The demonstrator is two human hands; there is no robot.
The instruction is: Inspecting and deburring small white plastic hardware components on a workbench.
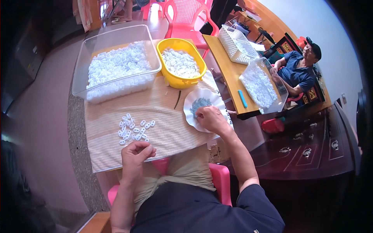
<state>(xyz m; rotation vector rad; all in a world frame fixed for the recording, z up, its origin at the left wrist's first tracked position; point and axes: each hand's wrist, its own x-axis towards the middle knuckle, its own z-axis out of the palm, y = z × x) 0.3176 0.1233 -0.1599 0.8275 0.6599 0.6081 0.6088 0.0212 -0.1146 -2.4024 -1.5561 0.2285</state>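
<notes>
My left hand (136, 154) is at the table's near edge with thumb and fingers pinched together; whatever they hold is too small or hidden to make out. Just beyond it lies a loose cluster of small white oval plastic pieces with two dark holes each (136, 130). To the right, my right hand (211, 119) reaches over a white wavy-rimmed plate (190, 101). Its fingers are curled together, the tips down at a heap of tiny bluish-grey pieces (201, 104). What those fingertips grip is hidden.
A clear plastic bin (80, 83) and a yellow tub (179, 81), both full of white pieces, stand at the far side. A dark thin strip (177, 99) lies between. At right, a person (299, 70) sits behind another table (221, 58) with a clear bin and white basket (235, 46).
</notes>
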